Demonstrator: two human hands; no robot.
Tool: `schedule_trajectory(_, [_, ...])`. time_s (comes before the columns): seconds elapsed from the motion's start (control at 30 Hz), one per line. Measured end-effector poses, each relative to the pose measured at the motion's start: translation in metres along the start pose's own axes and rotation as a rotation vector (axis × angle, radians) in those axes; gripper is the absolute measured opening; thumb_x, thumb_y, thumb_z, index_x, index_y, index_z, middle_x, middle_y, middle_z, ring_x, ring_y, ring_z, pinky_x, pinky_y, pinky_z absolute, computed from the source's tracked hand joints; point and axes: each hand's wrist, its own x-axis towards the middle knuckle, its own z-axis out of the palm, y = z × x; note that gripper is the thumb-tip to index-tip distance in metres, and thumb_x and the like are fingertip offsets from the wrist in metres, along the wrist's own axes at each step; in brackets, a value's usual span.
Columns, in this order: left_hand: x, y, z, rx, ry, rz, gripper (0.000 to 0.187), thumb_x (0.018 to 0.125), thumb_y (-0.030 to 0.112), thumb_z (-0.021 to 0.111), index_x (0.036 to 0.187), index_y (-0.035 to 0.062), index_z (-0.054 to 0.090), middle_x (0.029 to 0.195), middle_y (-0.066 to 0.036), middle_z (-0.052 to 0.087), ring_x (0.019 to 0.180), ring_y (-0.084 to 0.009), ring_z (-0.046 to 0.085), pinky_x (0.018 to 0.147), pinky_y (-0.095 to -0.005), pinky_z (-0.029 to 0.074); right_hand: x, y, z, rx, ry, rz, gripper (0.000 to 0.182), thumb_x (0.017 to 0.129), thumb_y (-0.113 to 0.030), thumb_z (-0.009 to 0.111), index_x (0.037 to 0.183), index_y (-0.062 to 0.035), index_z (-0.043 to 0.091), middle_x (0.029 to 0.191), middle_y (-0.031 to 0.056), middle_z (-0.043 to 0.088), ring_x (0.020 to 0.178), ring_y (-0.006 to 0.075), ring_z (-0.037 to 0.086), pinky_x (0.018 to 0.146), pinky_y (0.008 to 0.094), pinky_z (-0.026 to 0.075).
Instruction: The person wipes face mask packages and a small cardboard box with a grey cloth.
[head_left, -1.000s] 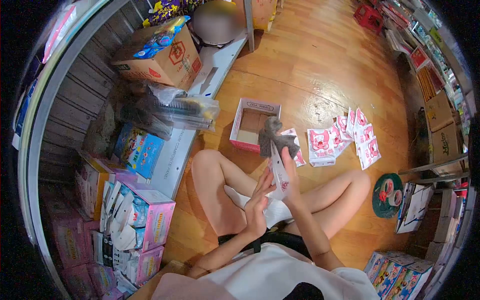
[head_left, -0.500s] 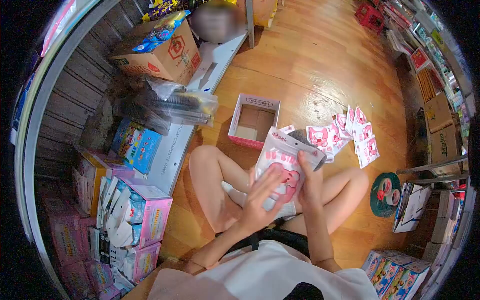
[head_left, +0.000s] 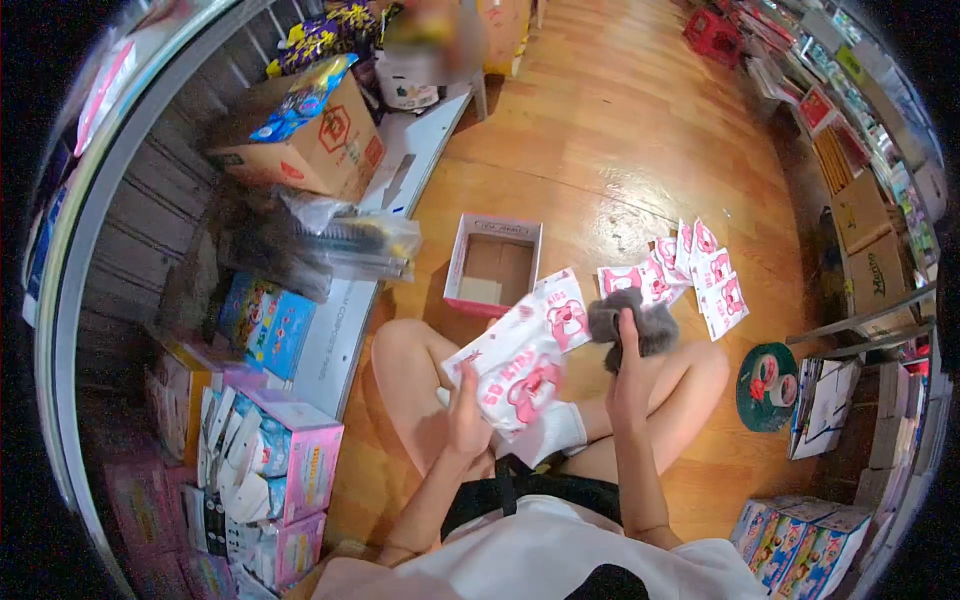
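Note:
My left hand (head_left: 467, 415) grips a white and pink mask packet (head_left: 515, 365) with a cartoon bear, tilted above my crossed legs. In my right hand (head_left: 627, 380) is a fuzzy grey cloth (head_left: 655, 328), bunched up above my knee. Just beyond the held packet, a similar mask packet (head_left: 567, 312) is visible, partly hidden by it. A pink and white open-topped box (head_left: 473, 302) stands on the floor in front of me. To its right, several bear packets (head_left: 717, 290) lie fanned out on the floor.
A low shelf on the left carries a cardboard carton (head_left: 320, 145), plastic-wrapped goods (head_left: 350, 245), a blue box (head_left: 275, 325) and pink boxes (head_left: 310, 440). At right are a green round tray (head_left: 748, 400) with tape rolls, stacked boxes (head_left: 800, 550) and a stocked shelf.
The packet has moved left, from between both hands into my left hand alone. My right hand has come away from it, holding the grey cloth. The camera view has shifted slightly.

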Motion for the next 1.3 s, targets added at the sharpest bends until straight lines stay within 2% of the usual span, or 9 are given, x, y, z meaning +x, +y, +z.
schedule_trajectory(0.17, [-0.005, -0.033, 0.006, 0.098, 0.039, 0.002, 0.065, 0.100, 0.050, 0.026, 0.147, 0.0058, 0.023, 0.146, -0.012, 0.036, 0.132, -0.0247, 0.038, 0.111, -0.0405, 0.029, -0.036, 0.034, 0.005, -0.285, -0.419, -0.359, 0.036, 0.084, -0.008, 0.057, 0.118, 0.0025, 0.053, 0.129, 0.0180, 0.053, 0.122, 0.0285, 0.048, 0.104, 0.0401, 0.034])
schedule_trajectory(0.23, [-0.014, -0.041, 0.005, 0.030, 0.046, -0.022, 0.075, 0.095, 0.063, 0.023, 0.148, 0.0095, 0.022, 0.150, -0.010, 0.030, 0.136, -0.0236, 0.032, 0.113, -0.0397, 0.024, -0.060, 0.035, 0.021, -0.485, -0.640, -0.691, 0.050, 0.081, -0.015, 0.058, 0.127, 0.0013, 0.046, 0.149, 0.0236, 0.029, 0.142, 0.0425, 0.014, 0.113, 0.0533, 0.005])
schedule_trajectory(0.37, [-0.024, -0.033, -0.017, -0.273, -0.192, -0.016, 0.091, 0.089, 0.073, 0.023, 0.149, 0.0062, 0.016, 0.153, -0.009, 0.023, 0.139, -0.0226, 0.025, 0.114, -0.0379, 0.020, -0.076, 0.029, 0.024, -0.308, -0.720, -0.483, 0.060, 0.087, -0.018, 0.056, 0.138, 0.0018, 0.032, 0.150, 0.0215, 0.028, 0.142, 0.0369, 0.020, 0.113, 0.0497, 0.011])
schedule_trajectory(0.5, [-0.033, -0.005, 0.035, 0.320, -0.114, 0.070, 0.105, 0.084, 0.078, 0.029, 0.149, 0.0003, 0.002, 0.157, -0.009, 0.010, 0.143, -0.0233, 0.014, 0.115, -0.0368, 0.014, -0.045, 0.022, 0.030, 0.029, -0.624, 0.131, 0.066, 0.095, -0.031, 0.046, 0.144, 0.0042, 0.019, 0.152, 0.0193, 0.020, 0.141, 0.0301, 0.019, 0.113, 0.0400, 0.016])
schedule_trajectory(0.73, [-0.016, -0.036, -0.009, 0.070, -0.112, 0.245, 0.099, 0.087, 0.072, 0.036, 0.149, 0.0005, 0.006, 0.156, -0.013, 0.011, 0.144, -0.0265, 0.010, 0.116, -0.0397, 0.009, -0.091, 0.025, 0.029, -0.358, -0.795, -0.442, 0.075, 0.098, -0.046, 0.032, 0.148, 0.0032, 0.006, 0.155, 0.0189, 0.010, 0.141, 0.0301, 0.016, 0.113, 0.0413, 0.012])
schedule_trajectory(0.97, [-0.033, -0.049, 0.009, 0.666, -0.231, 0.344, 0.086, 0.096, 0.055, 0.033, 0.148, -0.0040, -0.002, 0.156, -0.017, 0.003, 0.144, -0.0298, 0.008, 0.115, -0.0400, 0.009, -0.043, 0.016, 0.030, -0.293, -0.560, 0.423, 0.054, 0.100, -0.039, 0.032, 0.133, 0.0030, 0.039, 0.132, 0.0197, 0.044, 0.123, 0.0274, 0.041, 0.107, 0.0394, 0.028])
schedule_trajectory(1.13, [-0.021, -0.034, -0.002, -0.028, 0.187, 0.113, 0.103, 0.082, 0.080, 0.022, 0.148, 0.0015, 0.017, 0.147, -0.011, 0.035, 0.131, -0.0256, 0.038, 0.111, -0.0370, 0.026, -0.101, 0.039, 0.018, -0.332, -0.806, -0.013, 0.057, 0.100, -0.036, 0.033, 0.140, 0.0045, 0.029, 0.145, 0.0212, 0.030, 0.135, 0.0337, 0.025, 0.112, 0.0419, 0.016])
schedule_trajectory(1.2, [-0.003, -0.040, -0.042, -0.839, -0.514, 0.111, 0.083, 0.094, 0.066, 0.016, 0.143, 0.0013, 0.031, 0.144, -0.013, 0.038, 0.133, -0.0266, 0.036, 0.112, -0.0399, 0.024, -0.111, 0.054, 0.018, -0.408, -0.777, -0.156, 0.059, 0.100, -0.035, 0.034, 0.142, 0.0053, 0.026, 0.147, 0.0218, 0.026, 0.137, 0.0350, 0.023, 0.113, 0.0428, 0.014])
schedule_trajectory(1.3, [-0.012, -0.014, 0.018, 0.051, 0.204, 0.262, 0.079, 0.095, 0.063, 0.018, 0.142, 0.0013, 0.032, 0.142, -0.013, 0.041, 0.130, -0.0261, 0.040, 0.110, -0.0394, 0.028, -0.085, 0.067, 0.026, -0.384, -0.646, -0.016, 0.052, 0.100, -0.035, 0.033, 0.133, 0.0055, 0.037, 0.131, 0.0225, 0.042, 0.122, 0.0319, 0.040, 0.106, 0.0426, 0.027])
